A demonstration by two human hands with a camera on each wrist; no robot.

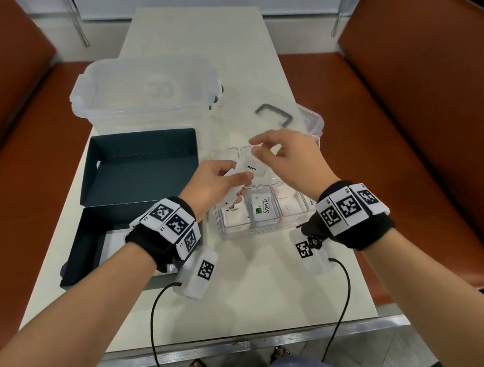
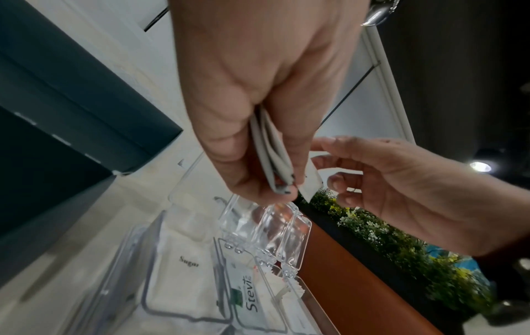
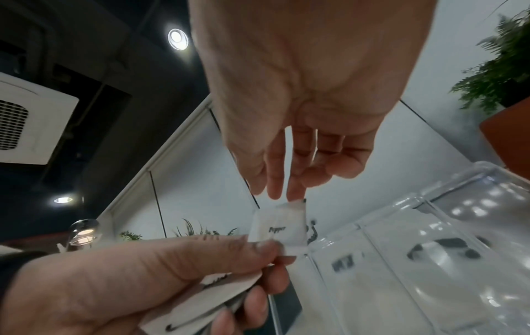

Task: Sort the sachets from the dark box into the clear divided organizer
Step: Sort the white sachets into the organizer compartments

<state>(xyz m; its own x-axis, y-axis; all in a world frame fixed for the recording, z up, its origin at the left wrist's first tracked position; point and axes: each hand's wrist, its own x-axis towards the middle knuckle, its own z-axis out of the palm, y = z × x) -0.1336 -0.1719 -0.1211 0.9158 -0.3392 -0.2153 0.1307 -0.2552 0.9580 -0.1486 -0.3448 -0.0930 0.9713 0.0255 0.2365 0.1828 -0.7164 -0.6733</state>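
My left hand (image 1: 227,182) grips a small stack of white sachets (image 2: 272,156) over the left part of the clear divided organizer (image 1: 240,235). One sachet marked Pepper (image 1: 252,168) sticks up out of the stack. My right hand (image 1: 255,149) comes from the right, and its thumb and fingertips (image 3: 295,195) pinch the Pepper sachet (image 3: 276,229) at its top corner. In the organizer lie a Sugar sachet (image 1: 234,215), a Stevia sachet (image 1: 263,210) and red-printed ones further right. The dark box (image 1: 84,241) stands open at the left, my left wrist hiding most of its base.
A large clear lidded tub (image 1: 145,93) stands behind the dark box. A clear lid with a grey handle (image 1: 274,113) lies behind the organizer. Orange benches (image 1: 435,119) flank the narrow table. Two black cables (image 1: 153,320) run off the front edge.
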